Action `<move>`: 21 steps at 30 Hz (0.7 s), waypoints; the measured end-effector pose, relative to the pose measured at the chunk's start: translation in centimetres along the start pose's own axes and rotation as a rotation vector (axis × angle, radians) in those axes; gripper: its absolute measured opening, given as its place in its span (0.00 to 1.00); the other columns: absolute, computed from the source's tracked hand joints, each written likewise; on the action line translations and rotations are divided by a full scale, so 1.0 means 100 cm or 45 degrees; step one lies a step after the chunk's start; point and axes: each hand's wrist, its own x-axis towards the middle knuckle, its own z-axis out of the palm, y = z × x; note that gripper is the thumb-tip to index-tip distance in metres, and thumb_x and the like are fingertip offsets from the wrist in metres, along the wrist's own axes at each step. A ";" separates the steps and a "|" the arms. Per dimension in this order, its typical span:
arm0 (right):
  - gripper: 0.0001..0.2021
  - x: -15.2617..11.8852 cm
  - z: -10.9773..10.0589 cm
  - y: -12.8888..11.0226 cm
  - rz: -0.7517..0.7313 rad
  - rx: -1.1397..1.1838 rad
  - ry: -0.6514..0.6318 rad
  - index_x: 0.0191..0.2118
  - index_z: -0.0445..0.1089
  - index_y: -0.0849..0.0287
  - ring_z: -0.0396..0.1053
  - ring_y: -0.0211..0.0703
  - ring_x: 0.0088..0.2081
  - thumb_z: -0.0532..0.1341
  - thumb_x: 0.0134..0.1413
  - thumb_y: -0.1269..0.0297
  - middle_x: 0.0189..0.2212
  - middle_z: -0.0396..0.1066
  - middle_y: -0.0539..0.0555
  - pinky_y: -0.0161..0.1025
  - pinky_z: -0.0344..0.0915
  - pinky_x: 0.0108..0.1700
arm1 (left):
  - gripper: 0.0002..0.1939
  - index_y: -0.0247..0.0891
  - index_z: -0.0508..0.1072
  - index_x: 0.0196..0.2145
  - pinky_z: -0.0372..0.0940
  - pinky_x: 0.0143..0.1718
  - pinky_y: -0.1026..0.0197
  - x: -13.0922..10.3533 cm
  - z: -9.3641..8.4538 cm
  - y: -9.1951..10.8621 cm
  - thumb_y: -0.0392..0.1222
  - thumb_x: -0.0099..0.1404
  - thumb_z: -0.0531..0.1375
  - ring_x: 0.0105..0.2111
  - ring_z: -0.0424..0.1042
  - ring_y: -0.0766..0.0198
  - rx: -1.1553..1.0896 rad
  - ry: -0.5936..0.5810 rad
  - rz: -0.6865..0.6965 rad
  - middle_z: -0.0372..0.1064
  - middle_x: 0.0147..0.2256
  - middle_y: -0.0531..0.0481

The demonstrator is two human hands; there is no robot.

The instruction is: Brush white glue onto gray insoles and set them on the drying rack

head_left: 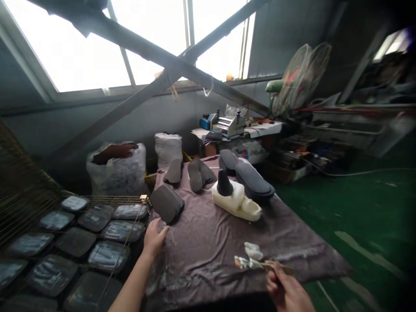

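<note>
My left hand (156, 238) reaches to the table's left edge, its fingertips at the near side of a grey rounded pad stack (167, 203). The thumb and fingers look apart, though blur softens them. In my right hand (287, 288), near the front right, is a small brush (248, 263) gripped by its handle; white paste coats its tip. A white lump (253, 250) lies just beyond the brush. Farther back stands a cream plastic bottle (235, 201) with a dark cone-shaped top. More grey pads (199, 175) and dark oval pads (255, 180) lie behind it.
The table has a wrinkled mauve cloth (195, 251). At left, a wire rack (113, 199) holds several dark pads with whitish smears (108, 255). White sacks (118, 169) stand behind. A roller machine (227, 123) sits on a back table, with a fan (295, 80) to its right.
</note>
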 end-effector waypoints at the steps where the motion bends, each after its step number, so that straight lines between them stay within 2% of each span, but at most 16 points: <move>1: 0.18 0.001 -0.003 -0.002 -0.008 0.002 0.014 0.31 0.69 0.60 0.59 0.32 0.21 0.71 0.36 0.56 0.22 0.64 0.47 0.26 0.65 0.20 | 0.32 0.31 0.68 0.48 0.48 0.59 0.51 0.012 0.008 0.003 0.50 0.46 0.64 0.57 0.56 0.48 0.072 0.007 0.046 0.60 0.54 0.34; 3: 0.17 0.002 -0.010 -0.007 -0.037 0.011 0.024 0.31 0.69 0.60 0.59 0.32 0.21 0.71 0.37 0.55 0.22 0.64 0.47 0.26 0.64 0.20 | 0.33 0.31 0.68 0.49 0.46 0.59 0.52 0.028 0.022 0.012 0.49 0.46 0.64 0.58 0.53 0.48 0.202 -0.019 0.117 0.58 0.56 0.35; 6: 0.17 0.003 -0.021 -0.019 -0.131 0.019 0.011 0.33 0.68 0.60 0.60 0.31 0.22 0.70 0.40 0.56 0.23 0.64 0.47 0.26 0.63 0.22 | 0.32 0.28 0.67 0.49 0.50 0.57 0.50 0.036 0.033 0.021 0.50 0.48 0.61 0.57 0.55 0.45 0.338 -0.099 0.180 0.57 0.56 0.31; 9: 0.15 0.013 -0.029 -0.038 -0.314 -0.029 0.068 0.33 0.68 0.60 0.59 0.30 0.22 0.68 0.44 0.55 0.23 0.63 0.46 0.25 0.62 0.22 | 0.33 0.23 0.68 0.47 0.50 0.56 0.45 0.045 0.036 0.012 0.52 0.49 0.59 0.56 0.55 0.39 0.420 -0.172 0.225 0.57 0.55 0.25; 12: 0.16 0.032 -0.029 -0.060 -0.524 -0.203 0.112 0.33 0.68 0.61 0.60 0.31 0.22 0.65 0.48 0.52 0.23 0.64 0.47 0.26 0.61 0.23 | 0.24 0.40 0.73 0.43 0.59 0.51 0.51 0.061 0.034 -0.011 0.51 0.49 0.57 0.52 0.64 0.48 0.583 -0.262 0.331 0.67 0.51 0.42; 14: 0.16 0.045 -0.022 -0.076 -0.656 -0.391 0.106 0.34 0.68 0.61 0.61 0.33 0.22 0.62 0.51 0.50 0.22 0.64 0.47 0.28 0.61 0.23 | 0.21 0.44 0.73 0.41 0.61 0.50 0.53 0.069 0.032 -0.023 0.51 0.48 0.57 0.50 0.67 0.51 0.629 -0.281 0.386 0.69 0.49 0.47; 16: 0.17 0.058 -0.010 -0.090 -0.800 -0.603 0.098 0.33 0.68 0.61 0.62 0.35 0.21 0.59 0.53 0.50 0.21 0.64 0.48 0.30 0.61 0.23 | 0.22 0.44 0.74 0.40 0.62 0.48 0.53 0.071 0.031 -0.029 0.51 0.48 0.56 0.49 0.68 0.51 0.675 -0.257 0.421 0.70 0.48 0.47; 21: 0.14 0.090 0.023 -0.113 -1.139 -1.018 0.031 0.36 0.69 0.60 0.65 0.38 0.23 0.53 0.59 0.55 0.25 0.68 0.52 0.33 0.63 0.27 | 0.17 0.43 0.76 0.32 0.61 0.51 0.53 0.067 0.034 -0.030 0.48 0.44 0.56 0.52 0.65 0.49 0.704 -0.356 0.605 0.73 0.45 0.45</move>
